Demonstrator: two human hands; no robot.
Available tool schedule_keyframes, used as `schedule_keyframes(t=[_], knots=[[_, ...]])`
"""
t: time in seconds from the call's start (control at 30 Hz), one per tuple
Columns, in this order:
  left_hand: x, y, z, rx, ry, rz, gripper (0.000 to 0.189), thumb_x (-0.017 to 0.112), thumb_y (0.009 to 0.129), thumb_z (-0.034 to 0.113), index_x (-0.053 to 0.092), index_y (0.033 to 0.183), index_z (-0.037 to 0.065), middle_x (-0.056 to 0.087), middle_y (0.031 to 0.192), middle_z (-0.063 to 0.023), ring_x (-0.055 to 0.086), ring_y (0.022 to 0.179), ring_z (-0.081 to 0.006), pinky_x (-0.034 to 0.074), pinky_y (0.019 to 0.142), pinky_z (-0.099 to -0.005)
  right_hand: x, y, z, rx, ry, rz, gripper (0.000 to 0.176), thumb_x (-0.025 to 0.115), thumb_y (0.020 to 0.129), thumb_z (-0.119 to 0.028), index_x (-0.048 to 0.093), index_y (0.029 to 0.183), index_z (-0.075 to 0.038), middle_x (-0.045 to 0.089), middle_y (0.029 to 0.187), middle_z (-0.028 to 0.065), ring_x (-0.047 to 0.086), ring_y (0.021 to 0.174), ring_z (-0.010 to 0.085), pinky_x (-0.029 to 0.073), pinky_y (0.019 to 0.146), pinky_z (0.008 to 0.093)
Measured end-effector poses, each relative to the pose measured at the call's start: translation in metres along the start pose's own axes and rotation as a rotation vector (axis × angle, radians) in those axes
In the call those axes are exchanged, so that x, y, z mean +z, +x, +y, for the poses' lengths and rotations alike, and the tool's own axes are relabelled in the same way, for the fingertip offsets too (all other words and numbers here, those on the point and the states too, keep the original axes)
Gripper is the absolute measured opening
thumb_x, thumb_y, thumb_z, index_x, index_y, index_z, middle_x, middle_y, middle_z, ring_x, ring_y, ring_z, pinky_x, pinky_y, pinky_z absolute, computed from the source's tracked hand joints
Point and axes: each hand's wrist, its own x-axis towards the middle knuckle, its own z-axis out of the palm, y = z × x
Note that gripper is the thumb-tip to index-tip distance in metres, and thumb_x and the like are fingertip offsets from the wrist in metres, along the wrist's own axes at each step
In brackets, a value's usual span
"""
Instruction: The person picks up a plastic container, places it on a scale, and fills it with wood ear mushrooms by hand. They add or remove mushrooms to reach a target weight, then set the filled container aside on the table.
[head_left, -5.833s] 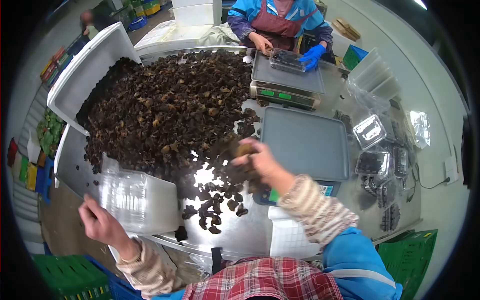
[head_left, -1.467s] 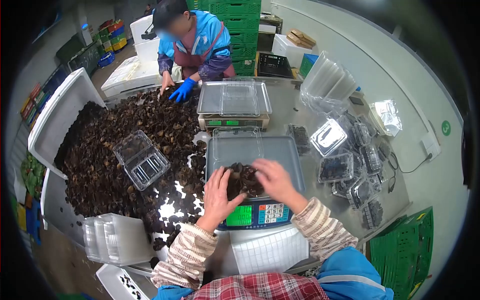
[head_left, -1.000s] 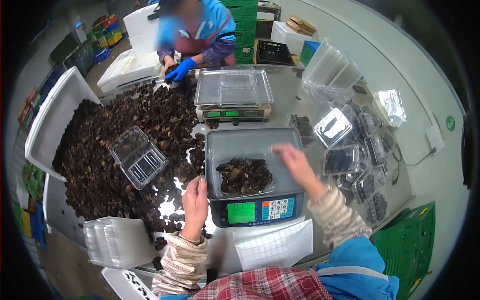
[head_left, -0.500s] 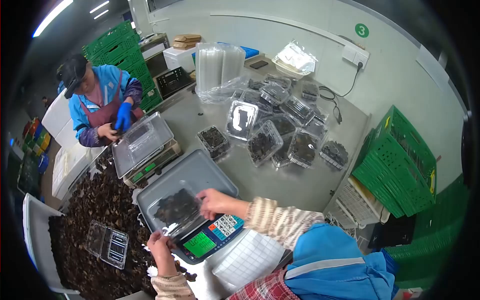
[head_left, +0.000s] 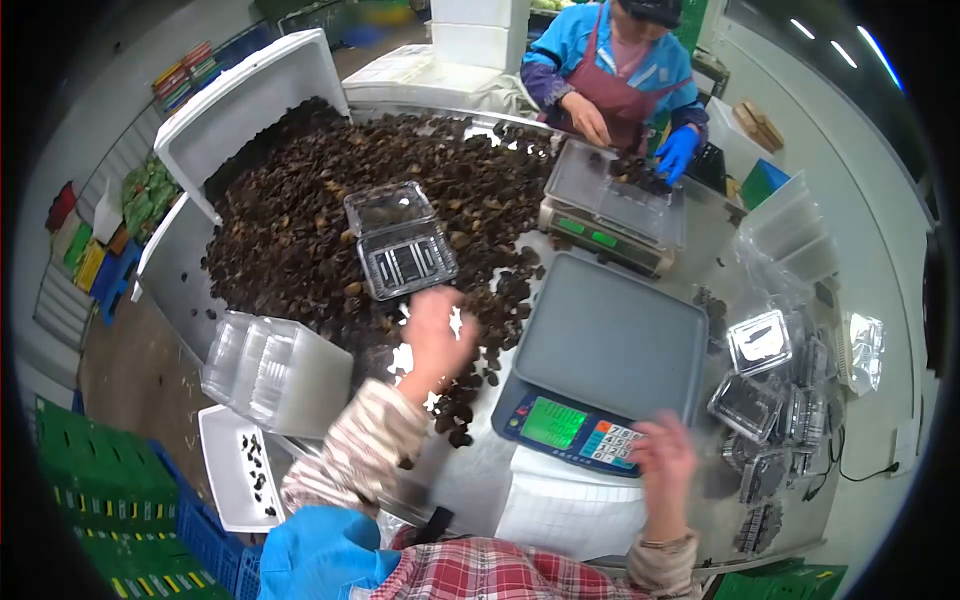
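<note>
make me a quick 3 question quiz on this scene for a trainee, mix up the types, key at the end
1. True or false: a filled container sits on the near scale's grey platform.
2. Where does the open, hinged clear container lie?
a) on the far scale
b) on the heap of dark pieces
c) in the white tray
3. Fill in the blank: of the person's two hands, the ____ one is nearer the keypad.

Key: 1 false; 2 b; 3 right

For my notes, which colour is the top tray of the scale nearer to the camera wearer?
The top tray is grey, best seen in the head view.
</note>
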Motion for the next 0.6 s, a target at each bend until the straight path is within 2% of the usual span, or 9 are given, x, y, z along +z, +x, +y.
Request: schedule_keyframes(t=[0.03,0.1,0.13,0.2,0.23,0.27,0.33,0.47,0.6], knots=[[-0.01,0.011,-0.034,0.006,0.253,-0.044,0.049,0.07,0.065,0.015,0.054,0.109,0.005,0.053,0.113,-0.0131,0.049,0.107,-0.0329,0.041,0.088,-0.0423,0.038,0.0,0.01,0.192,-0.179,-0.16,0.047,0.058,0.086,-0.008,0.042,0.129,0.001,0.059,0.107,0.0213,0.064,0.083,0.0234,0.056,0.067,0.0308],[-0.013,0.013,-0.097,0.058,0.577,-0.232,0.058,0.07,0.06,0.014,0.051,0.115,0.005,0.051,0.118,-0.0121,0.039,0.122,-0.0314,0.034,0.094,-0.0432,0.091,-0.004,0.062,0.269,-0.394,-0.494,0.062,0.064,0.08,-0.004,0.036,0.135,-0.002,0.055,0.119,0.0186,0.058,0.103,0.0249,0.051,0.085,0.0323],[-0.008,0.009,-0.123,0.155,0.674,-0.226,0.043,0.066,0.063,0.012,0.057,0.104,0.005,0.056,0.108,-0.0106,0.046,0.113,-0.03,0.036,0.091,-0.0424,0.114,-0.004,0.088,0.189,-0.58,-0.568,0.07,0.07,0.077,-0.01,0.034,0.137,-0.004,0.05,0.126,0.0173,0.054,0.109,0.0251,0.049,0.089,0.0335],[-0.015,0.011,-0.145,0.109,0.718,-0.398,0.02,0.062,0.067,0.01,0.061,0.087,0.006,0.06,0.091,-0.0083,0.053,0.099,-0.0272,0.037,0.088,-0.0419,0.15,-0.006,0.136,-0.019,-0.986,-0.602,0.092,0.079,0.067,-0.03,0.028,0.141,-0.009,0.034,0.137,0.0208,0.04,0.122,0.0331,0.036,0.099,0.0444],[-0.015,0.011,-0.15,0.149,0.651,-0.183,0.004,0.058,0.07,0.009,0.059,0.074,0.007,0.059,0.078,-0.0075,0.054,0.087,-0.025,0.04,0.08,-0.0393,0.168,-0.002,0.149,-0.114,-1.21,-0.62,0.099,0.079,0.065,-0.035,0.023,0.142,-0.009,0.026,0.142,0.0218,0.032,0.127,0.0374,0.032,0.102,0.0471],[-0.024,0.018,-0.137,0.054,0.614,-0.139,0.004,0.06,0.072,0.009,0.057,0.074,0.006,0.059,0.078,-0.0092,0.056,0.087,-0.0262,0.044,0.073,-0.0368,0.181,0.003,0.164,-0.096,-1.211,-0.607,0.105,0.08,0.062,-0.039,0.02,0.143,-0.01,0.018,0.144,0.0255,0.021,0.131,0.0439,0.024,0.106,0.0479],[-0.052,0.031,-0.109,0.049,0.425,0.194,0.008,0.063,0.075,0.008,0.055,0.074,0.005,0.058,0.078,-0.0099,0.057,0.084,-0.0282,0.046,0.068,-0.0367,0.195,0.02,0.203,-0.32,-1.288,-0.538,0.106,0.08,0.061,-0.04,0.02,0.144,-0.011,0.014,0.144,0.0286,0.019,0.131,0.0453,0.022,0.105,0.0511],[-0.116,0.033,-0.069,-0.016,0.236,0.406,0.007,0.062,0.078,-0.001,0.058,0.084,0.0,0.059,0.082,-0.0118,0.056,0.077,-0.0264,0.046,0.068,-0.0348,0.234,0.086,0.244,-0.494,-1.24,-0.442,0.104,0.08,0.059,-0.043,0.025,0.143,-0.016,0.012,0.145,0.0281,0.016,0.132,0.0455,0.019,0.103,0.0566],[-0.145,0.014,-0.059,-0.116,0.156,0.41,0.007,0.056,0.081,-0.007,0.058,0.087,-0.003,0.06,0.084,-0.0109,0.056,0.074,-0.02,0.046,0.07,-0.0282,0.296,0.145,0.253,-0.568,-1.274,-0.413,0.1,0.081,0.056,-0.044,0.03,0.141,-0.03,0.011,0.148,0.0219,0.012,0.134,0.0456,0.02,0.1,0.061]])
